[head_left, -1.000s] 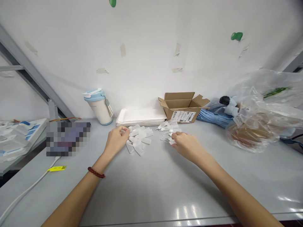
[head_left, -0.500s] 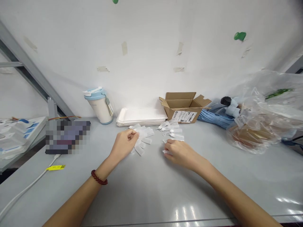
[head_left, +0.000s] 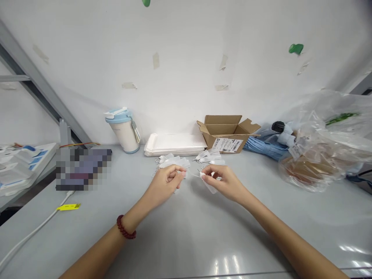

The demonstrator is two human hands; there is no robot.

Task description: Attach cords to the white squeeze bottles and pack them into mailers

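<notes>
Near the middle of the table, my right hand (head_left: pixel 222 182) pinches a small white translucent tag (head_left: pixel 211 188) by its narrow end, and the wide end hangs down below my fingers. A thin white strand runs from that tag toward my left hand (head_left: pixel 167 184). The thumb and forefinger of my left hand are pressed together; what lies between them is too small to make out. Behind my left hand is a pile of similar tags (head_left: pixel 171 159) with thin loops, partly covered by it. Beyond my right hand lies a second group of tags (head_left: pixel 212 155), fanned out.
White flat trays (head_left: pixel 177 142) are stacked against the wall, beside an open cardboard box (head_left: pixel 228 144). A tumbler (head_left: pixel 123 133) stands back left, near a blurred-out phone (head_left: pixel 84 170) with a white cable (head_left: pixel 37 230). To the right lie a folded blue umbrella (head_left: pixel 266 147) and a clear plastic bag (head_left: pixel 316 155).
My left hand has moved right, off the left pile. My right hand first went down toward me at the right group, then came up and left with a tag. The hands are now closer together.
</notes>
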